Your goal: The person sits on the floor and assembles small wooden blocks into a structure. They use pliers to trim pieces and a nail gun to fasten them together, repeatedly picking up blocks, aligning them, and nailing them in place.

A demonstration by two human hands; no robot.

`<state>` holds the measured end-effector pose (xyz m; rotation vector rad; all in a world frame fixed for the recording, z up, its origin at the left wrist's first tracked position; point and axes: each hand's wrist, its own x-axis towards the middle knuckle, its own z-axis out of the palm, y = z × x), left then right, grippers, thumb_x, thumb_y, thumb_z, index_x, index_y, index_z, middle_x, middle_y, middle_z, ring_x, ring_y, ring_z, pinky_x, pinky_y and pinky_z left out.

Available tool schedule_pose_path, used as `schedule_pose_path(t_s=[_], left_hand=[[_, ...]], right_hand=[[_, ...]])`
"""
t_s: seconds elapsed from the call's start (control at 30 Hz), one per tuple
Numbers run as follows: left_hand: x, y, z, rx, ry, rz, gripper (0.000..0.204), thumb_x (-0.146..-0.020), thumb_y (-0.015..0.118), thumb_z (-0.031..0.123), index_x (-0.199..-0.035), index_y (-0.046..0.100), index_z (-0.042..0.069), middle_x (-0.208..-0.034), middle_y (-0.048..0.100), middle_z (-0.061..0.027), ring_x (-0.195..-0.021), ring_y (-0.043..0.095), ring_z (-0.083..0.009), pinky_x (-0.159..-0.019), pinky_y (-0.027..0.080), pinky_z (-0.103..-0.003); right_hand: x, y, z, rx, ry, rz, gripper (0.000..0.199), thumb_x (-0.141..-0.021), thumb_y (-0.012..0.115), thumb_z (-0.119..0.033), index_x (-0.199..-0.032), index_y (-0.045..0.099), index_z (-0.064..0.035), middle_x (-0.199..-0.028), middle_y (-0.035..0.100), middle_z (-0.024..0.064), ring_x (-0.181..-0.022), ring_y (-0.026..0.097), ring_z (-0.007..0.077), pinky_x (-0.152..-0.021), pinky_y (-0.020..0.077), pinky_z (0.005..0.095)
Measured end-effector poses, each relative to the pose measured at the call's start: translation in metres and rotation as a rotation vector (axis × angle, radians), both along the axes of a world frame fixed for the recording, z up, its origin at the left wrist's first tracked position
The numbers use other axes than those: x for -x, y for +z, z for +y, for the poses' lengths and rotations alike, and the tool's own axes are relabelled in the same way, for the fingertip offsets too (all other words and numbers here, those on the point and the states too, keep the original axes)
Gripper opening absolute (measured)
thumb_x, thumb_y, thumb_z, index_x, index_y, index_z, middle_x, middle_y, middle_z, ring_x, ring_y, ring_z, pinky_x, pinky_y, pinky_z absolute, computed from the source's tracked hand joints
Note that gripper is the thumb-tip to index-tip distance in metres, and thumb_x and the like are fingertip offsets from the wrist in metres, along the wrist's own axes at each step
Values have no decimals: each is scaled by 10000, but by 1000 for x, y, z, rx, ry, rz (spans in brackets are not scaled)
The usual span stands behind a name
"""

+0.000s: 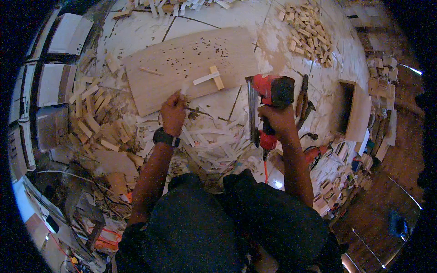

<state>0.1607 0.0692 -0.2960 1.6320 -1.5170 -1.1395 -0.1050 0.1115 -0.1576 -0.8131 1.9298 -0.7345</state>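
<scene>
My right hand point(280, 120) is wrapped round the grip of a red and black nail gun point(272, 88). Its long magazine hangs on the left side, and an orange hose runs down from the handle. With fingers curled together, my left hand point(174, 111) is at the near edge of a wide wooden board point(148, 88). Something small and pale shows at its fingertips, too blurred to name. On the board, a white strip point(203, 80) meets a short yellowish wood block point(217, 78) crosswise. A thin wood sliver point(151, 71) and many dark specks lie there too.
Wood offcuts point(93, 113) are heaped at left, white strips point(214, 143) before my knees, and small blocks point(309, 34) at far right. A hammer point(302, 98) lies beside the nail gun. Further right are an open wooden box point(353, 109) and a red power tool point(315, 154).
</scene>
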Motion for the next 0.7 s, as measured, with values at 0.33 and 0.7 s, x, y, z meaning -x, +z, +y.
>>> schedule_pose_path(t_s=[0.33,0.7], left_hand=[[57,20,-25,-470,93,253,309,-704,698,117,-925,562,-49,-761,645,-112,-625,612,-158,-585,481,-274],[56,2,-37,-394,106,156,546,-630,786,150,-1037,498,-73,-825,634,-156,-644,633,-195,-581,515,-302]], right_hand=[[-14,-7,-7,88,242,50,312,-635,663,-31,-918,533,-36,-740,565,32,-596,565,143,-525,478,290],[-47,18,-33,-6,316,55,344,-612,648,-58,-935,528,-51,-781,564,23,-670,527,123,-598,463,304]])
